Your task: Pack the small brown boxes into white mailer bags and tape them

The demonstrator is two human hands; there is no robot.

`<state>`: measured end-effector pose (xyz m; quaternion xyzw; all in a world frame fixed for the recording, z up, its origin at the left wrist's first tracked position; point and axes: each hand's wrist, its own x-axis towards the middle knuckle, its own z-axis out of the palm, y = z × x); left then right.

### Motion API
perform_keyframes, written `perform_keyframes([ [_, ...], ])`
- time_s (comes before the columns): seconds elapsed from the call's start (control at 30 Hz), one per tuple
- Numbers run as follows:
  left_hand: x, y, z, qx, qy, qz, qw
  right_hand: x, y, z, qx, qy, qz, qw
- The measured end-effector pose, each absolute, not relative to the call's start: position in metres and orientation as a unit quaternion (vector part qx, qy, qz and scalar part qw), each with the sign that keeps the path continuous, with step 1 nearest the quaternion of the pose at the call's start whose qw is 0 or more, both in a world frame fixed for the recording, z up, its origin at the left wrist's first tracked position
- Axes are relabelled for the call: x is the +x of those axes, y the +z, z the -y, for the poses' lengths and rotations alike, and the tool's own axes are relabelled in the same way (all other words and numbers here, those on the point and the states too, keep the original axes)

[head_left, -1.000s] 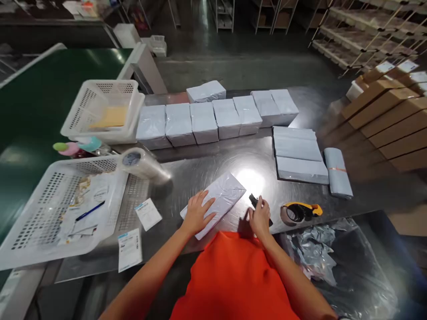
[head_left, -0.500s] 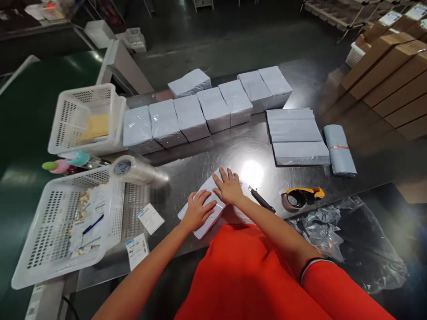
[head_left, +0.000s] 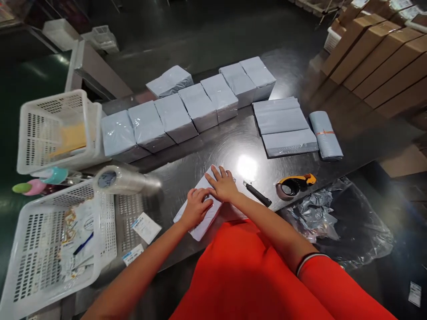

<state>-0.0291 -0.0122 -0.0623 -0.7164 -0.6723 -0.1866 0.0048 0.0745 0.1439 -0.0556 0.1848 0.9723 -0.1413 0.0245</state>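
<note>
Pressing evenly should suit the white wrapped packet (head_left: 207,218), just below the frame's centre: right hand (head_left: 223,184) resting with fingers spread, left hand (head_left: 196,206) with fingers bent, whether pinching I cannot tell. Best keep the right forearm (head_left: 263,218) clear of the utility knife (head_left: 258,194).

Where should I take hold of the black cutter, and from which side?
Probably best by the rear half of the handle, from above and the right. The black cutter lies slanted on the table, its pale tip at the upper-left end, nearer the right hand, so avoid that end. Mind the tape dispenser to its right.
</note>
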Motion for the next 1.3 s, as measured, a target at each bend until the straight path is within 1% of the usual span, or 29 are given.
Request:
perform_keyframes([
  [0.1,-0.032,-0.063,0.012,-0.716,-0.181,0.674,-0.022,0.074,-0.056,-0.144,0.186,-0.141,-0.972,0.023],
  [0.23,-0.044,-0.061,0.012,-0.741,-0.195,0.633,-0.111,0.074,-0.056,-0.143,0.186,-0.146,-0.971,0.021],
  [0.33,-0.053,-0.056,0.006,-0.747,-0.197,0.616,-0.155,0.075,-0.056,-0.143,0.189,-0.147,-0.971,0.019],
  [0.5,-0.054,-0.043,-0.009,-0.753,-0.111,0.616,-0.206,0.075,-0.056,-0.143,0.188,-0.154,-0.97,0.019],
  [0.63,-0.048,-0.033,-0.009,-0.763,-0.079,0.605,-0.213,0.075,-0.058,-0.142,0.189,-0.154,-0.97,0.015],
  [0.8,-0.046,-0.031,-0.01,-0.748,-0.011,0.611,-0.26,0.074,-0.062,-0.141,0.191,-0.156,-0.969,0.002],
  [0.93,-0.042,-0.03,0.006,-0.742,0.031,0.622,-0.248,0.075,-0.062,-0.142,0.195,-0.16,-0.968,0.007],
  [1.07,-0.049,-0.026,0.063,-0.719,0.042,0.653,-0.233,0.075,-0.062,-0.143,0.195,-0.158,-0.968,0.005],
  [1.17,-0.048,-0.025,0.093,-0.669,0.002,0.719,-0.186,0.074,-0.062,-0.144,0.196,-0.159,-0.968,0.005],
  [1.23,-0.039,-0.029,0.09,-0.642,-0.039,0.753,-0.139,0.073,-0.062,-0.144,0.193,-0.16,-0.968,0.003],
  [1.3,-0.026,-0.034,0.071,-0.62,-0.073,0.774,-0.108,0.073,-0.061,-0.144,0.19,-0.16,-0.969,0.005],
])
